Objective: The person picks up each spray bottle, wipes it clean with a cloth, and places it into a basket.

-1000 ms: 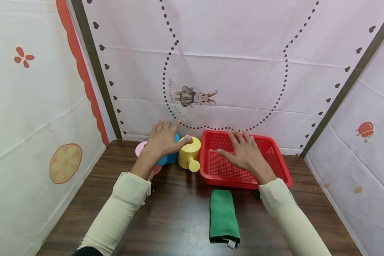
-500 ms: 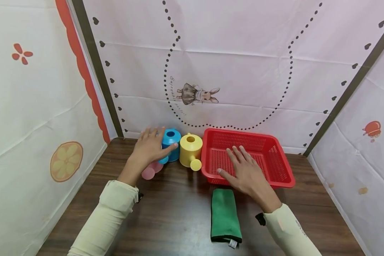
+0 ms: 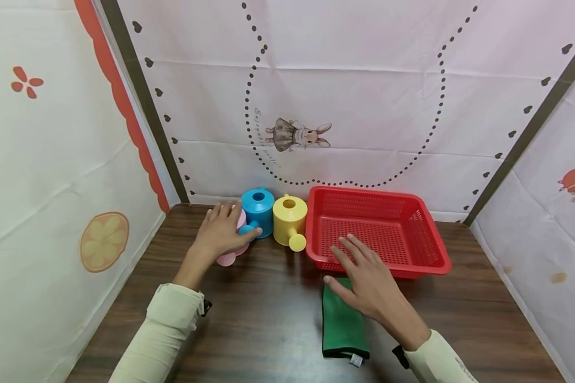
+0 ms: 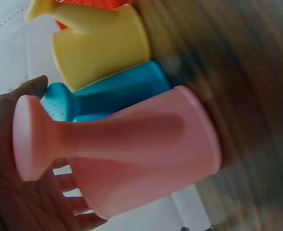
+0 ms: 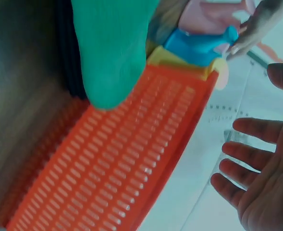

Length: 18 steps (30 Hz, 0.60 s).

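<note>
My left hand hovers over a pink toy watering can, fingers spread and relaxed, covering most of it in the head view. In the left wrist view the palm and fingers show behind the can's spout. Beside it stand a blue watering can and a yellow watering can, upright with spouts towards me. My right hand, fingers spread and holding nothing, is above the front edge of a red plastic basket. Below it lies a folded green cloth with black edging and a white tag.
All of this stands on a dark wooden table. The basket and cans are close to the printed back curtain. More white curtains hang at the left and right sides.
My left hand has moved left and down, from over the blue can to the pink one. My right hand has come back from over the basket towards the green cloth.
</note>
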Available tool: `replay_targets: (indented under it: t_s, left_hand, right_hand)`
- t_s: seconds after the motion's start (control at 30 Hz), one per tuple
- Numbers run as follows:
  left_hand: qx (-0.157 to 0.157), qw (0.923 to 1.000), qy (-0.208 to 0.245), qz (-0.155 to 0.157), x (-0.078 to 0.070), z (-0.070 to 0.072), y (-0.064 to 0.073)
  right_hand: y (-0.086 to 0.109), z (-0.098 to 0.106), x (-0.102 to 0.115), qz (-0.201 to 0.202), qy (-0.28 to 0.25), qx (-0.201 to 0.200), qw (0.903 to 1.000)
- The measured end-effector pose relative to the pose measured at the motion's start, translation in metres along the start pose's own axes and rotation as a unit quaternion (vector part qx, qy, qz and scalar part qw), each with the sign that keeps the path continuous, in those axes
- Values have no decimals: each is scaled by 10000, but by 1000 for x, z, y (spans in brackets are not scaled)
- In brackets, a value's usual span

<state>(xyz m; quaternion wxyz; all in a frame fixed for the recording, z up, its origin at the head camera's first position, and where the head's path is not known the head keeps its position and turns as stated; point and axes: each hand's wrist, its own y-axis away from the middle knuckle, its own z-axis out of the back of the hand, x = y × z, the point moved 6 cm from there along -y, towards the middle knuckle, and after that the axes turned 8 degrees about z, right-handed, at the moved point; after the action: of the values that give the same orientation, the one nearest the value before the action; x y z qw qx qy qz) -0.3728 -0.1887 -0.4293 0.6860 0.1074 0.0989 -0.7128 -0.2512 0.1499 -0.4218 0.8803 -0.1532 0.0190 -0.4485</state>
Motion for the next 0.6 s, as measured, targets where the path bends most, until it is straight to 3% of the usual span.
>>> replay_targets:
  t_s: [0.1,0.33,0.6]
  left_hand:
    - [48,9999,89,39,2,-4,-1]
    - [87,9998,92,140,5,1,-2]
    - [81,9981,602,97,25,0,-7]
  right_hand:
    - [7,-3,9,239,-9,82,9997]
    - [15,-14,21,500,-133,458,9976]
    - [29,-28,21,630,-173,698,9954]
